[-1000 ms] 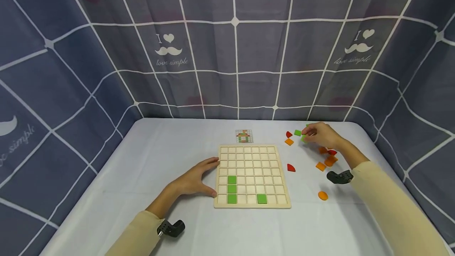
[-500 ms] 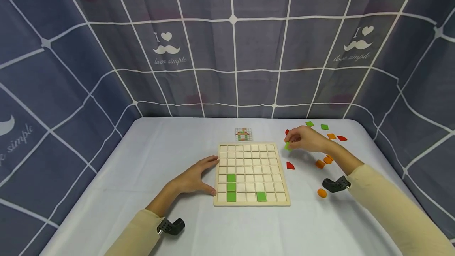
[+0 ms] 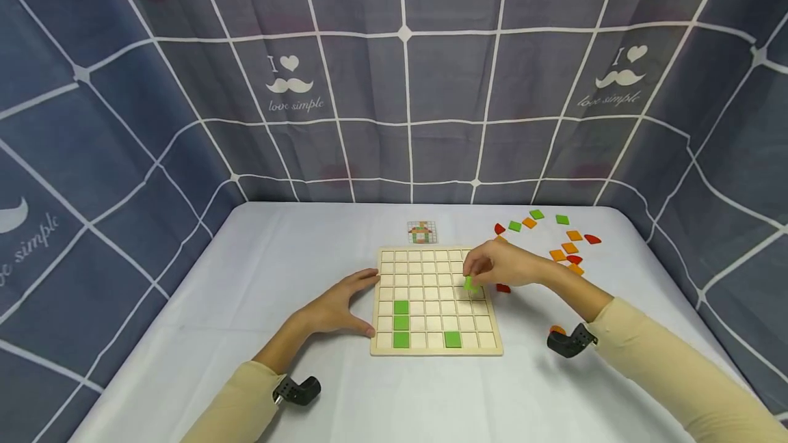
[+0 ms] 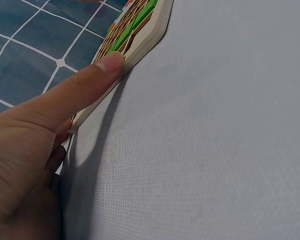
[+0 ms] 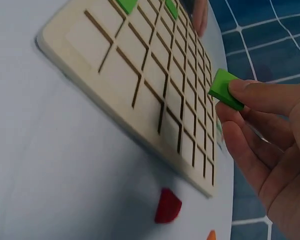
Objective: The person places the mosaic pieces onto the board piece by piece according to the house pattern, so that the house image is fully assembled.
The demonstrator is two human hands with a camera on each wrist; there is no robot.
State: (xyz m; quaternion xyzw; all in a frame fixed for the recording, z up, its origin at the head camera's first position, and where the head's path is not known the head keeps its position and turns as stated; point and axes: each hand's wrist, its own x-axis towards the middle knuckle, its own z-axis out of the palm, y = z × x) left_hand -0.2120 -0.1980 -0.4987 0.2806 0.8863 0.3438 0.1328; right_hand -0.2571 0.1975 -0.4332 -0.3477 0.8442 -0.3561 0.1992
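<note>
This is a small tabletop booth screened off with fabric; whether it stands in a home, a lab or an office cannot be told. Grey-blue curtains [image 3: 363, 81] with white grid lines, moustache prints [image 3: 289, 86] and "love simple" lettering [image 3: 295, 105] hang behind the table and along both sides, and a white cloth [image 3: 295, 245] covers the tabletop.

The left hand [image 4: 27, 150] sets its thumb [image 4: 82, 87] against the rim of a pale wooden grid board [image 4: 146, 47], with green tiles [image 4: 124, 39] just past the thumbtip. White woven cloth [image 4: 205, 130] spreads beside the hand; white-lined blue fabric [image 4: 37, 47] shows beyond it.
</note>
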